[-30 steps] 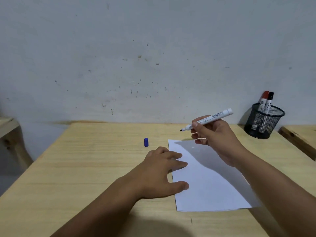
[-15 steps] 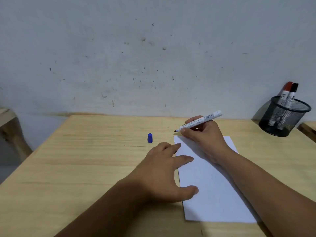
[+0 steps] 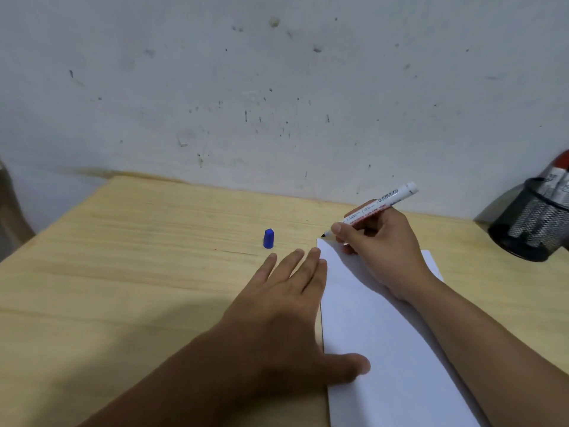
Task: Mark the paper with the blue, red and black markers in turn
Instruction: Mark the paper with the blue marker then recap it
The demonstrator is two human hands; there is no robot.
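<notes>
The right hand is gripping the uncapped marker in a writing hold — thumb and curled fingers are closing round the lower barrel, and the barrel is tilting up and away to the right. The dark tip is pointing down-left of those fingers, at the far left corner of the paper; contact with the sheet cannot be confirmed. The heel of this hand and the forearm are lying across the far part of the paper.

The left hand is lying flat, palm down, with straight fingers reaching forward. It is holding nothing. The thumb is spreading sideways onto the left edge of the paper, and the index finger is running along that same edge.

The blue cap is standing upright on the tabletop — just beyond the left fingertips. A black mesh holder with markers is sitting well to the right of the right hand.
</notes>
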